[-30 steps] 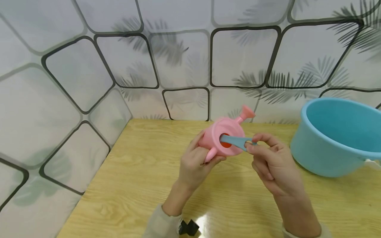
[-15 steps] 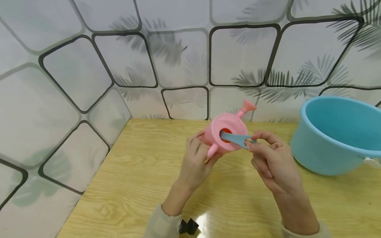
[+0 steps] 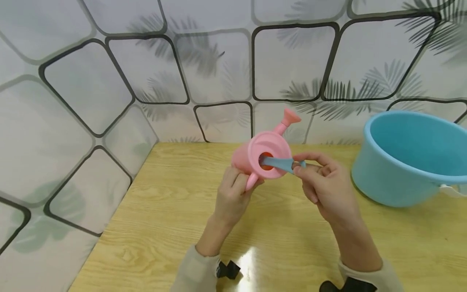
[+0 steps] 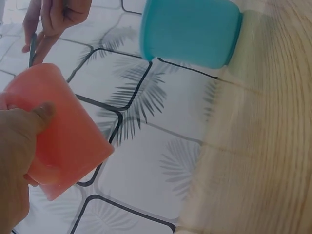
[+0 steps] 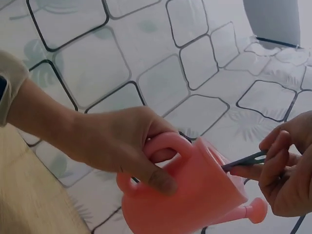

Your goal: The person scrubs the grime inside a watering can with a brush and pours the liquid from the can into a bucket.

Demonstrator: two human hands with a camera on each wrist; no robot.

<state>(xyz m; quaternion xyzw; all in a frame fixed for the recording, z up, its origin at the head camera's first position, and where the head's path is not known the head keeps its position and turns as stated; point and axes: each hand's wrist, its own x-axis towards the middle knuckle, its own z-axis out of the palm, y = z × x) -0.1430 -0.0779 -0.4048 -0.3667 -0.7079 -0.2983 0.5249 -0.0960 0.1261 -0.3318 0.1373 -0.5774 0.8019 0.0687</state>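
Observation:
A pink toy watering can (image 3: 242, 159) is held tilted above the table, its round opening toward me and its spout up to the right. My left hand (image 3: 231, 198) grips it at the handle, the thumb (image 5: 162, 179) lying along its side in the right wrist view. My right hand (image 3: 330, 192) pinches the end of a flat light-blue handle (image 3: 279, 163). That handle runs through the opening; its inner end is hidden, so its kind cannot be told. Something orange-red (image 3: 268, 167) shows inside the can.
A large light-blue bucket (image 3: 383, 174) with a white handle fitting stands on the wood-grain table (image 3: 164, 194), right of my right hand. Behind and to the left rise walls (image 3: 219, 65) with a black-outlined leaf pattern.
The watering can and both hands have shifted slightly left and up in the head view, which has itself moved a little. The blue handle stays pinched and inside the opening.

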